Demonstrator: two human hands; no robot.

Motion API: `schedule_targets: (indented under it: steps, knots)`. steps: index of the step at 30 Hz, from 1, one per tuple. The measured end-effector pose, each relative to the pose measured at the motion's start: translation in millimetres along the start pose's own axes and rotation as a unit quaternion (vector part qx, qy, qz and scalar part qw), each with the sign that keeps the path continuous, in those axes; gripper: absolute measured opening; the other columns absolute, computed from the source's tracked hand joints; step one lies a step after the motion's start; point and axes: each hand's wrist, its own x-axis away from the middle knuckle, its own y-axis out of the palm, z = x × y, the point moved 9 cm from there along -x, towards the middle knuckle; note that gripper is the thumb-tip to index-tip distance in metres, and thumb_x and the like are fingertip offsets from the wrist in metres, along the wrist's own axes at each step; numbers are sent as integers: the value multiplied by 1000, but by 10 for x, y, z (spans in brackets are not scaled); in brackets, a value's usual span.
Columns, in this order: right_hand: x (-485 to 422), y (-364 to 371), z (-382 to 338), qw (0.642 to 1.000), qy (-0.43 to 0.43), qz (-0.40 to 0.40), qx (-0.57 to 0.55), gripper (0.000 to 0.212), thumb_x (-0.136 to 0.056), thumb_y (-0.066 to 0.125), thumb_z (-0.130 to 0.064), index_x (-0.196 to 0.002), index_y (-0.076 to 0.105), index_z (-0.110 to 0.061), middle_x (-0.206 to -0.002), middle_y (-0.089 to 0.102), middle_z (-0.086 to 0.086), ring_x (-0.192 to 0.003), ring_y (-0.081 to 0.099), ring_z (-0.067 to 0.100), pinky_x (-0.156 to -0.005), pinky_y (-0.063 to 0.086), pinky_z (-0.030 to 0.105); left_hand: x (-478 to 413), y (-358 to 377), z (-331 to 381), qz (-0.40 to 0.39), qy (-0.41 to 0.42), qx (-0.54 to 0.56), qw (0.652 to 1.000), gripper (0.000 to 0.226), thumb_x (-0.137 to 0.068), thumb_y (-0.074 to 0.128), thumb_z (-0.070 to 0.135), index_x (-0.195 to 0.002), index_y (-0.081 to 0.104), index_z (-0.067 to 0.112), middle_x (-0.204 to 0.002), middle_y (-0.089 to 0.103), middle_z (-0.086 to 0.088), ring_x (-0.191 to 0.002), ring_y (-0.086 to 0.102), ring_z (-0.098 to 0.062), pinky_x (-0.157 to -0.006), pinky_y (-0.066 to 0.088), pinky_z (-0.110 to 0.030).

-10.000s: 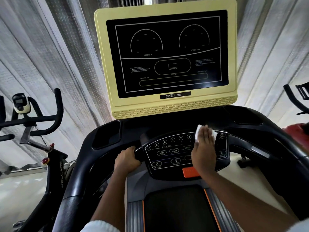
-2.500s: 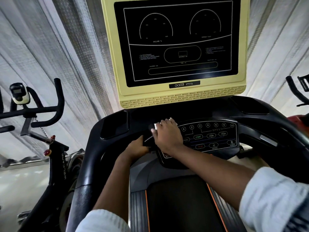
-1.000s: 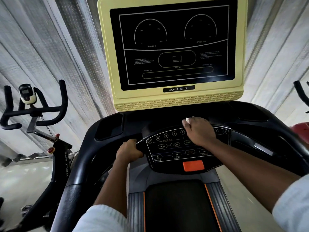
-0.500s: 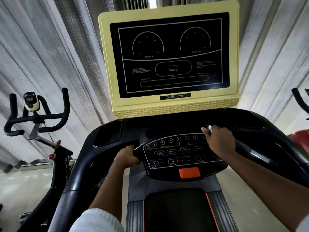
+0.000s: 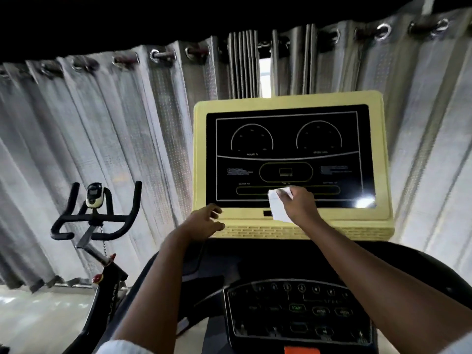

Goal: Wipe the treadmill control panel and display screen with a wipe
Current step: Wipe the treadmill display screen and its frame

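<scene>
Your right hand (image 5: 298, 205) pinches the thin white wipe (image 5: 277, 212) at the bottom of the yellow-framed black display screen (image 5: 288, 154); your left hand (image 5: 204, 223) hovers, fingers loosely spread. Wipe looks limp, light: hold it bunched.

Person, one. Is wearing a pale, whitish sleeve (image 5: 116, 348) on the left arm, soft-looking cloth, its rounded cuff showing at the lower frame edge. Left forearm (image 5: 153, 277) and left hand (image 5: 204, 223) are showing bare beyond the cuff. Right forearm (image 5: 370, 272) and right hand (image 5: 300, 209) are likewise showing bare, uncovered throughout the visible length.
</scene>
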Motion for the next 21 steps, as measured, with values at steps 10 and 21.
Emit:
schedule_targets:
  steps: [10, 21]
  knots:
    - [-1262, 533, -1471, 972, -211, 99, 32, 29, -97, 57, -37, -107, 72, -15, -99, 76, 7, -95, 70, 27, -77, 56, 39, -1145, -1389, 372, 179, 156, -7, 971, 36, -96, 63, 21, -129, 55, 11, -129, 59, -5, -110, 56, -17, -84, 42, -25]
    - [-1901, 1663, -1870, 856, -428, 105, 272, 49, -98, 40, -18, -146, 47, -11, -155, 42, 10, -148, 31, 27, -119, 32, 47, -2378, -1627, 428, 194, 245, 115, 943, 57, -106, 36, 32, -156, 15, 15, -158, 32, -10, -141, 39, -26, -115, 32, -35]
